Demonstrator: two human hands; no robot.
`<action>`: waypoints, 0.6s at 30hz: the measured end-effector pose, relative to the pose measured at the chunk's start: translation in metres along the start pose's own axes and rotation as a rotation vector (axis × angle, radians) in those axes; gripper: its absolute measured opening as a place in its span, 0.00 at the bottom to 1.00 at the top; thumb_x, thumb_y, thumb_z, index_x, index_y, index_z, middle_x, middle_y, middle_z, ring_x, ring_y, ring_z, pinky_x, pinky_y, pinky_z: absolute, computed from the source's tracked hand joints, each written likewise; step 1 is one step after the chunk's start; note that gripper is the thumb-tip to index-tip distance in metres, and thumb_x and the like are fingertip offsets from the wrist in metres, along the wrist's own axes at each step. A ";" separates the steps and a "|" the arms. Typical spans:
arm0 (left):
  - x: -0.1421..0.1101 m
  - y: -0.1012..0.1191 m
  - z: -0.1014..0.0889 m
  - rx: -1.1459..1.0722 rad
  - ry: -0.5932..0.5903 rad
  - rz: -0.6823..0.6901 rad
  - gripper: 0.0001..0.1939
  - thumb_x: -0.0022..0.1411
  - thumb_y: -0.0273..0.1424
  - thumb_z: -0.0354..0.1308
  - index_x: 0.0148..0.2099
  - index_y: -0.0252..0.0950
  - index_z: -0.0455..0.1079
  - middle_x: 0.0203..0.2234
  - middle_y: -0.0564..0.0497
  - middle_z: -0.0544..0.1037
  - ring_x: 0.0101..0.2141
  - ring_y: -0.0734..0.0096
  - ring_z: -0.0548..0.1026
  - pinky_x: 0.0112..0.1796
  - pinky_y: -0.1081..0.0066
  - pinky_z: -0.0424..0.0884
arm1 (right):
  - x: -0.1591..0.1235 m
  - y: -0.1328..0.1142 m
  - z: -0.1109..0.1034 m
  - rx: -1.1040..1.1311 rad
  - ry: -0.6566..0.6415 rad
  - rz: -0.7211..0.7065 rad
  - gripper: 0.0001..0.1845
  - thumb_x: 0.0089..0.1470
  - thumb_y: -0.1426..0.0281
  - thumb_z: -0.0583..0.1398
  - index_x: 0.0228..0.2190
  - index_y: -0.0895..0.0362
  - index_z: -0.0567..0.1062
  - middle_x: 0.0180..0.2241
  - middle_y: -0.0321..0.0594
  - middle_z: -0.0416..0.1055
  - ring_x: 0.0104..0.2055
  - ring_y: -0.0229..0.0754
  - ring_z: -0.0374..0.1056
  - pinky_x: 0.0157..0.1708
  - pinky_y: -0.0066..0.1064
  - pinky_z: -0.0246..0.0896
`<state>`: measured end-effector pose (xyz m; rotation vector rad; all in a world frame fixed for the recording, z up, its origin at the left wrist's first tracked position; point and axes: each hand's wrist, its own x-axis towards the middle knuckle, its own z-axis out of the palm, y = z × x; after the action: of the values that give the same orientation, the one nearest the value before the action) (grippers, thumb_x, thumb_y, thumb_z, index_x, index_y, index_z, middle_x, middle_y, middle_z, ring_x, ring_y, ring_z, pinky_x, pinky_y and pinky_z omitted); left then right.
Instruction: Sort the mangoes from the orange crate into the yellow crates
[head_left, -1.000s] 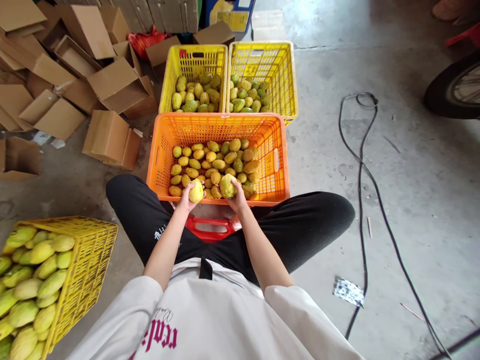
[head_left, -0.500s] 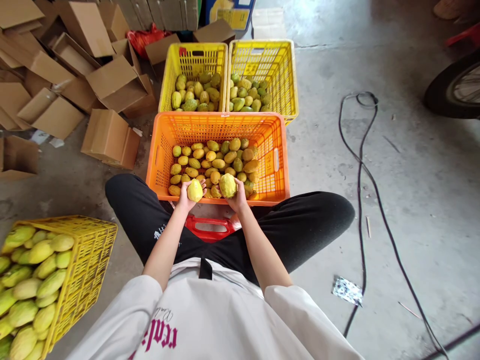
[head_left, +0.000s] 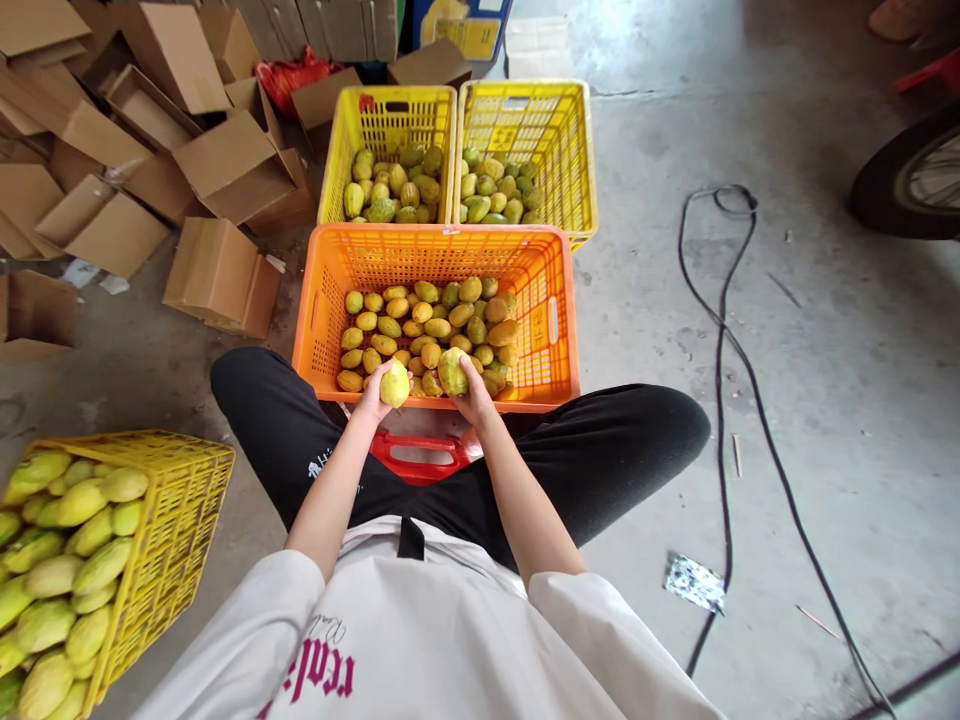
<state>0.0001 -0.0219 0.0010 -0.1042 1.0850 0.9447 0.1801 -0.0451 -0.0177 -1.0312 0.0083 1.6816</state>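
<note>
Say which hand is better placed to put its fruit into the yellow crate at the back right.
Probably the right hand: it holds a knobbly fruit on the side nearer that yellow crate. The left hand, holding a yellow fruit, sits farther away.

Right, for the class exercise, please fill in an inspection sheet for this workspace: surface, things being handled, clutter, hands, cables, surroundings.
Surface: grey floor, with small scraps on it.
Things handled: orange crate holding yellow-green fruit, in front of the person.
Clutter: cardboard boxes jumbled at far left; red bag near them; patterned sheet at right.
Hands: left hand holds a smooth-looking yellow fruit; right hand holds a bumpy fruit.
Cables: black cable looped on the floor at right.
Surroundings: two yellow crates with fruit beyond the orange one; another yellow crate, well filled, at left; wheel at the right edge.
</note>
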 end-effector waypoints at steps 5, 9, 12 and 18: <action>0.000 0.001 0.002 -0.013 -0.015 -0.034 0.09 0.64 0.36 0.58 0.40 0.35 0.73 0.26 0.47 0.80 0.40 0.59 0.83 0.48 0.59 0.79 | 0.001 -0.001 0.000 0.000 0.004 0.045 0.11 0.56 0.59 0.63 0.38 0.52 0.77 0.35 0.39 0.82 0.37 0.46 0.81 0.36 0.35 0.81; -0.001 0.002 0.003 -0.022 -0.015 -0.056 0.12 0.69 0.36 0.52 0.40 0.34 0.74 0.28 0.45 0.81 0.40 0.59 0.83 0.48 0.59 0.79 | 0.004 -0.004 -0.001 0.050 0.053 0.082 0.18 0.59 0.55 0.57 0.38 0.54 0.77 0.32 0.42 0.82 0.35 0.47 0.80 0.36 0.37 0.80; -0.001 0.003 0.002 -0.013 -0.029 -0.068 0.12 0.69 0.36 0.53 0.41 0.35 0.74 0.29 0.45 0.81 0.41 0.58 0.83 0.48 0.59 0.79 | 0.004 -0.005 0.001 0.080 0.084 0.099 0.21 0.59 0.53 0.54 0.37 0.55 0.77 0.30 0.44 0.81 0.33 0.47 0.79 0.35 0.38 0.80; 0.000 0.003 0.000 -0.019 -0.036 -0.063 0.12 0.68 0.36 0.53 0.44 0.35 0.75 0.32 0.44 0.82 0.43 0.57 0.83 0.49 0.56 0.78 | 0.005 -0.007 0.001 0.054 0.075 0.109 0.23 0.58 0.53 0.52 0.36 0.56 0.78 0.29 0.46 0.81 0.32 0.48 0.79 0.32 0.37 0.78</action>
<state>-0.0023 -0.0200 0.0016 -0.1358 1.0338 0.8971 0.1845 -0.0381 -0.0165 -1.0685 0.1607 1.7304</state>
